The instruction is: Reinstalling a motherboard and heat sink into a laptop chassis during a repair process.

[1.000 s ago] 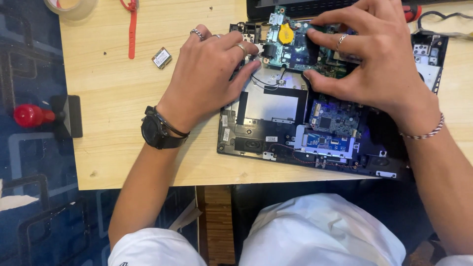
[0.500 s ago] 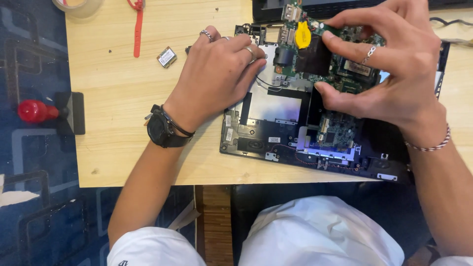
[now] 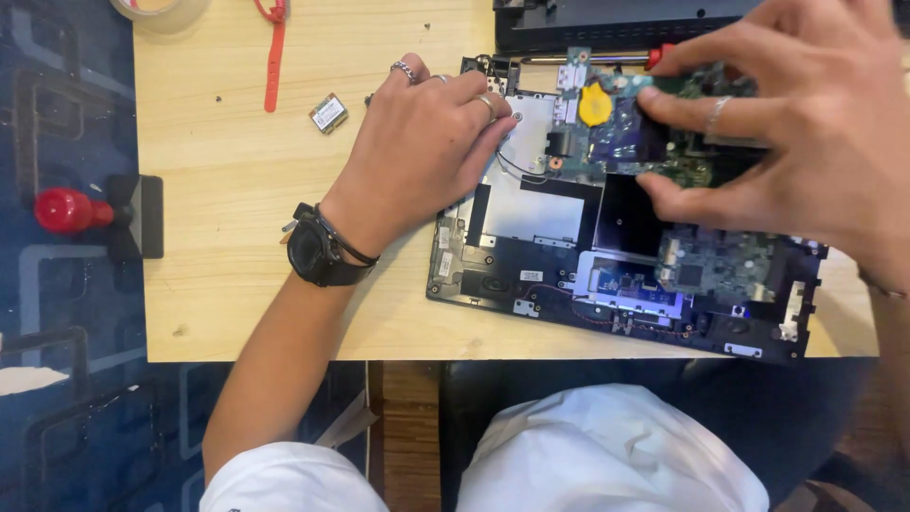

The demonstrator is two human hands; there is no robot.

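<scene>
Opened black laptop base (image 3: 531,275) lies on the right half of the light wooden table (image 3: 237,284), near its front edge. Green circuit board with a round yellow coin cell (image 3: 607,123) sits over the base's rear part, between both hands. Left hand (image 3: 417,152) rests on the base's rear left corner; right hand (image 3: 806,142) is on the board's right side. Small square silver-and-green card (image 3: 328,113) lies on the table just left of the left hand. Red strap (image 3: 274,52) lies behind it, with a tape roll (image 3: 156,11) further left at the rear edge. Red-knobbed black clamp (image 3: 104,213) sits at the table's left edge. Dark flat case (image 3: 607,28) lies behind the base.
</scene>
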